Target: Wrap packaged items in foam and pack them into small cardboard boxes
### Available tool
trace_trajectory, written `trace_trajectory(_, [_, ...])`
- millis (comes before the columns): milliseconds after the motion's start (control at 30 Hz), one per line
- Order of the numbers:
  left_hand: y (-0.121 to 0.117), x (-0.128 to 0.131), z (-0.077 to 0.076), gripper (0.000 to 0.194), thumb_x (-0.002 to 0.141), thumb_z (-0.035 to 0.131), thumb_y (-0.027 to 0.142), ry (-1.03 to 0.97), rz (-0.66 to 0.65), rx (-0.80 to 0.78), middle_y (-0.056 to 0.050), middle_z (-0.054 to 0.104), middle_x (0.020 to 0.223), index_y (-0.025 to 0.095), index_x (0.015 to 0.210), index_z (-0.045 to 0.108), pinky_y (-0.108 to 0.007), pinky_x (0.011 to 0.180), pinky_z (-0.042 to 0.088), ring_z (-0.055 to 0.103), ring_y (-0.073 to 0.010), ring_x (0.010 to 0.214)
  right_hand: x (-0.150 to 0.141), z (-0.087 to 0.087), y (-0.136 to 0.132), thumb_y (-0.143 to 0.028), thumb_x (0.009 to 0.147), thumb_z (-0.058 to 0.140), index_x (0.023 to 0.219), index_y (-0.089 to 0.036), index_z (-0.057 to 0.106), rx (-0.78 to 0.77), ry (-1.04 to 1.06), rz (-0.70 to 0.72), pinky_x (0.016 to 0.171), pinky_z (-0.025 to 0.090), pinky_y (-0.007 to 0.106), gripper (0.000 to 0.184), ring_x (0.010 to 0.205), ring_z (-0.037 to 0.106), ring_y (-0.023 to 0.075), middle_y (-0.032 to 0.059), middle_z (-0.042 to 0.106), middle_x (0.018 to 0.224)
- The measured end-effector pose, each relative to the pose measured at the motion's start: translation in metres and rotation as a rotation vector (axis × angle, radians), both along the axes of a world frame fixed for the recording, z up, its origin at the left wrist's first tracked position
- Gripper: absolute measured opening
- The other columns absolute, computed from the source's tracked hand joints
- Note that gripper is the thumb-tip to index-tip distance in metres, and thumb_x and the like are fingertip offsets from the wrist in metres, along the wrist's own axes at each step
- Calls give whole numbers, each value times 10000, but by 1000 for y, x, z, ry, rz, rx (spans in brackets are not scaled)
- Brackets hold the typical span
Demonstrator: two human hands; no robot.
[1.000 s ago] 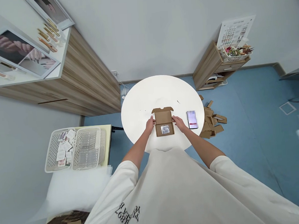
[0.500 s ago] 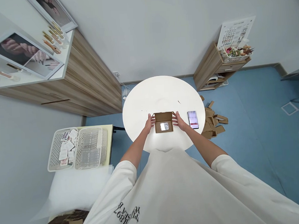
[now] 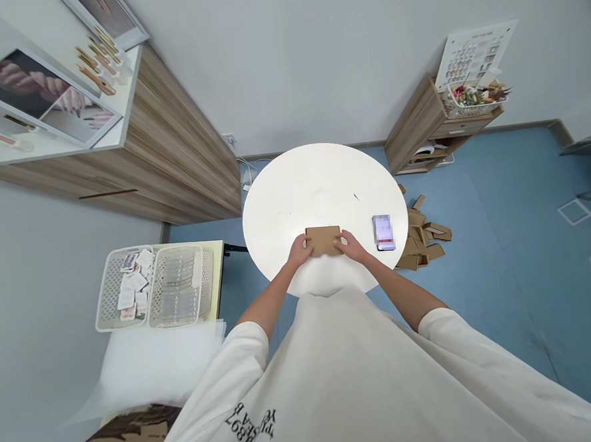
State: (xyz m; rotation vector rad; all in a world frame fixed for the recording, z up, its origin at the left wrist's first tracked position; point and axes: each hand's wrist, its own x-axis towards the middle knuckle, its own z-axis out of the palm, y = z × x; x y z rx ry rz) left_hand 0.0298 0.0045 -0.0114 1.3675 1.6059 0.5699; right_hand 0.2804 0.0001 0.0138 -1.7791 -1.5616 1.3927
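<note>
Lid (image 3: 323,235) has swung down, so the cardboard box (image 3: 324,248) looks closed, held between left hand (image 3: 299,251) and right hand (image 3: 352,247), fingers part-curled on its ends, white table (image 3: 318,179) beneath.

From the one round table (image 3: 318,179): one closed box (image 3: 323,240) at its six o'clock, one phone (image 3: 383,230) between three and four! Two framed pictures (image 3: 47,96) around ten, two white baskets (image 3: 112,323) at eight, one flower basket (image 3: 476,109) at two!
</note>
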Motion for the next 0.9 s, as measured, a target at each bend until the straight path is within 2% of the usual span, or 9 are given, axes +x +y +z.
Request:
trace_trajectory(67, [-11,1,-4,273,831,603,181,90,-34,81,-80,548,1393,240,1092,657,-413,1060,464,470,-262,1355,-1,-10,-13,-466,887,584,1211,-245,628,79,-120,10,1080,420,427,394,1417,379,271,102,427,1517])
trace_trajectory(200, [-30,0,-6,268,876,565,192,230,-93,152,-90,526,1403,243,1116,673,-456,1108,419,467,-276,1350,1,-22,-33,-396,919,549,1250,-262,622,165,-286,110,1117,372,471,364,1380,426,282,88,404,1543])
trace_trajectory(400, [-42,-2,-10,408,892,562,223,395,-207,44,-114,462,1481,239,1295,622,-495,1097,414,423,-325,1384,2,-29,-43,-346,935,528,1371,-272,575,103,-449,227,1061,409,466,445,1337,460,310,107,400,1545])
trace_trajectory(533, [-43,-1,-11,447,898,544,233,428,-227,31,-119,446,1495,241,1342,593,-491,1077,423,441,-332,1359,2,-32,-44,-347,938,517,1404,-284,556,98,-474,258,1047,418,456,472,1328,462,313,103,403,1543])
trace_trajectory(700, [-45,2,-8,445,877,561,238,410,-211,13,-104,502,1445,250,1320,598,-466,1045,441,486,-317,1303,-1,-33,-47,-351,929,517,1431,-267,529,86,-455,249,1044,420,450,509,1324,465,311,111,406,1543])
trace_trajectory(900, [-46,4,3,543,831,608,241,340,-173,19,-78,556,1411,279,1367,530,-486,1052,420,488,-320,1308,-6,-20,-43,-353,911,528,1438,-261,500,84,-362,163,1067,405,470,536,1315,478,304,84,523,1463])
